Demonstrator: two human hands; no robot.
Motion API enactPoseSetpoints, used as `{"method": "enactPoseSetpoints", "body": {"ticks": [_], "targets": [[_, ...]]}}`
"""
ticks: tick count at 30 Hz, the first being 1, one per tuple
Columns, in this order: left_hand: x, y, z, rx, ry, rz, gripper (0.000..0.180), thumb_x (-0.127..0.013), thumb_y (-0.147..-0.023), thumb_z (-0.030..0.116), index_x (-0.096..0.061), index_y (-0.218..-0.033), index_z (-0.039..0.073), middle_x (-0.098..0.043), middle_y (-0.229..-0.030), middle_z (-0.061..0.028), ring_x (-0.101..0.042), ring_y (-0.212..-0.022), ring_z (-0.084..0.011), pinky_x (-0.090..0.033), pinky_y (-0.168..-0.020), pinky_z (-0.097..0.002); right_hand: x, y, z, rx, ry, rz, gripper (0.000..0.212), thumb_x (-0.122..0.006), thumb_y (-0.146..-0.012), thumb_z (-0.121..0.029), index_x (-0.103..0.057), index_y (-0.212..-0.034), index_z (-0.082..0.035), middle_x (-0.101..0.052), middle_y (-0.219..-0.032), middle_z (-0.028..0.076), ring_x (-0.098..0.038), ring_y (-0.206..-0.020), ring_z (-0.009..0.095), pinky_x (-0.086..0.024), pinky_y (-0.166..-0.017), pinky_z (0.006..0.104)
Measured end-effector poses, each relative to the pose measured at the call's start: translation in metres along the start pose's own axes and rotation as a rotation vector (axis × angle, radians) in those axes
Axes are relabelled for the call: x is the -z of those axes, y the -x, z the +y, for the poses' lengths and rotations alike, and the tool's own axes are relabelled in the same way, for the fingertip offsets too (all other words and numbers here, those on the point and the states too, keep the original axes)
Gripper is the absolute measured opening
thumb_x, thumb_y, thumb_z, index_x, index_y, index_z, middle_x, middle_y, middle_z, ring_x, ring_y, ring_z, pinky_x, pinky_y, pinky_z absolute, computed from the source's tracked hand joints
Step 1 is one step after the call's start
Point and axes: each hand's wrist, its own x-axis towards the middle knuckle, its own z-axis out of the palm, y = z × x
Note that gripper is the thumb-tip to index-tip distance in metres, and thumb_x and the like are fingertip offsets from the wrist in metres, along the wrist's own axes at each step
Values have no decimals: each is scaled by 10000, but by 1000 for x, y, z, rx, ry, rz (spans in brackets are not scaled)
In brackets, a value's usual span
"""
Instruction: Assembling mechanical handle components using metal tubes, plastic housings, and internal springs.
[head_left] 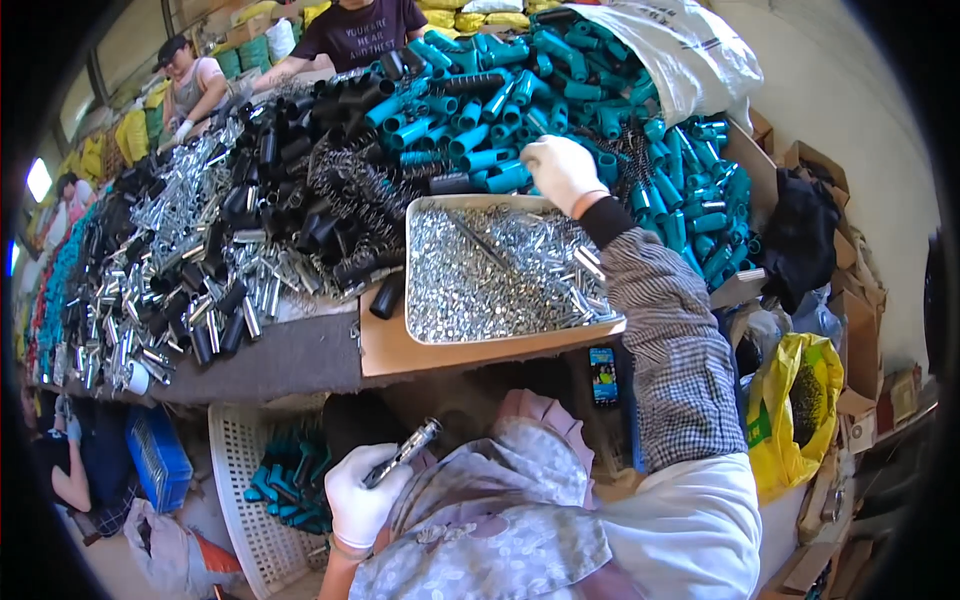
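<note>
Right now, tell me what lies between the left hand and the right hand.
In the head view, a metal tray of small silver parts on a brown board lies between the left hand, holding a metal tube, and the right hand on the teal tubes.

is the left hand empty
No, the gloved left hand grips a shiny metal tube down by the lap, beside the white basket.

1 metal tray (420,215), 1 white basket (235,470), 1 phone (603,375), 1 yellow bag (800,400); teal tubes (480,130) uncountable.

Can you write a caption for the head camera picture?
Left hand holds a metal tube; right hand reaches teal tubes.
</note>
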Motion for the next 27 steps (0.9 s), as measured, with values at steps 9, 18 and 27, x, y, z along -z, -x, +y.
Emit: {"method": "enactPoseSetpoints", "body": {"ticks": [9, 18, 27], "targets": [[-2, -7, 17, -35, -23, 41, 217, -787, -731, 9, -748, -942, -26, -733, -870, -145, -713, -761, -223, -549, -720, -310, -47, -78, -49, 291, 297, 146, 133, -641, -845, -175, -764, -893, -174, -610, -983, 93, -612, -986, 291, -516, -794, 418], [-4, -6, 15, -95, -14, 24, 197, -789, -739, -8, -741, -930, -17, -728, -860, -139, -712, -752, -234, -554, -717, -318, -6, -63, -25, 165, -271, 400, 329, -704, -768, -183, -702, -1086, -99, -667, -1191, 174, -626, -1107, 377, -523, -950, 442], [1, -10, 12, -132, -68, 3, 226, -796, -750, 24, -740, -967, -5, -729, -879, -142, -730, -779, -255, -566, -723, -326, 106, 152, -129, -277, -1176, -735, 469, -516, -1052, -281, -513, -1451, -35, -663, -933, 106, -614, -684, 135, -513, -624, 315]]}}
